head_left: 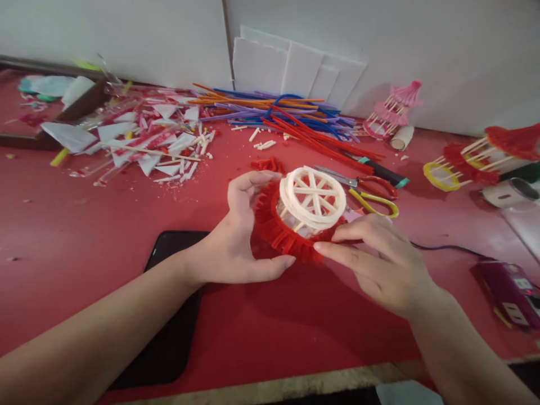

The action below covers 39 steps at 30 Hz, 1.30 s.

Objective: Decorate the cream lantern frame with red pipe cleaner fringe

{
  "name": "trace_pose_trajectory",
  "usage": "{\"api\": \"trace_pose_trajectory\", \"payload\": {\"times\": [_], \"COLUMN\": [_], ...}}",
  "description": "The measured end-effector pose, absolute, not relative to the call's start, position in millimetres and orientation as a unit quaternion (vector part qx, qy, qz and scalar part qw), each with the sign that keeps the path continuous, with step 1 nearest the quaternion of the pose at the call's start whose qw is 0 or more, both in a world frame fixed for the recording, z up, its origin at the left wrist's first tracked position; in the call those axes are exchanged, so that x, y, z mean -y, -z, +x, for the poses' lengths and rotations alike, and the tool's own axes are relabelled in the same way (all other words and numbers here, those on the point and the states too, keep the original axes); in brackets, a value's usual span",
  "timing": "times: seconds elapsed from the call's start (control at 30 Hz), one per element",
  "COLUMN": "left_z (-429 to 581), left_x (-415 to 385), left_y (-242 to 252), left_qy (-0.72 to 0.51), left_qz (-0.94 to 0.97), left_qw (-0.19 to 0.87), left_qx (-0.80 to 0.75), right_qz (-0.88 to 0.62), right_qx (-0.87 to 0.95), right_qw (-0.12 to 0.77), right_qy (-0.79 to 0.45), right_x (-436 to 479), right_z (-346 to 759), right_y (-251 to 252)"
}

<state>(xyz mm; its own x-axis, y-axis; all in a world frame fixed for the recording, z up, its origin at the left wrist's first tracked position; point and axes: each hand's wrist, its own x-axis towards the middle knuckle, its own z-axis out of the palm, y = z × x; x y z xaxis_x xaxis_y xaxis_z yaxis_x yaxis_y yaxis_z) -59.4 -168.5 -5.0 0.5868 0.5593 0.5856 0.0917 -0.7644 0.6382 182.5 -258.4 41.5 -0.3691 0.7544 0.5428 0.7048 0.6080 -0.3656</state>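
Observation:
A small craft model is held just above the red tabletop in the middle of the view. Its top is a cream wheel-shaped frame with crossed spokes, and short posts show below it. Around the posts runs a red fuzzy pleated ring. My left hand curves around the ring's left side, fingers behind and thumb in front. My right hand has its thumb and fingers closed at the ring's front right edge. What lies beneath the ring is hidden.
Scissors with red and yellow handles lie behind the model. Pipe cleaners and scraps line the back. Finished-looking pink and red models stand right, near a purple power strip. A black flat device lies under my left forearm.

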Motion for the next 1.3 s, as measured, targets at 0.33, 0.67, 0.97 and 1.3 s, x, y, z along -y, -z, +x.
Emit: {"api": "trace_pose_trajectory", "payload": {"times": [0.33, 0.67, 0.97, 1.3], "left_z": [-58, -47, -44, -40], "left_x": [189, 174, 176, 182], "left_y": [-17, 19, 21, 12], "left_qy": [-0.435, -0.468, -0.457, -0.433], "left_qz": [0.882, 0.827, 0.797, 0.791], "left_qw": [-0.102, 0.111, 0.283, 0.313], "left_qx": [-0.150, -0.291, -0.276, -0.296], "right_qz": [-0.477, -0.408, -0.405, -0.423], "right_qx": [0.794, 0.847, 0.847, 0.834], "right_qw": [0.376, 0.341, 0.344, 0.351], "right_qy": [-0.020, 0.011, 0.005, 0.041], "right_x": [256, 250, 254, 260], "right_z": [182, 188, 180, 172], "right_y": [-36, -32, -37, -37]}}
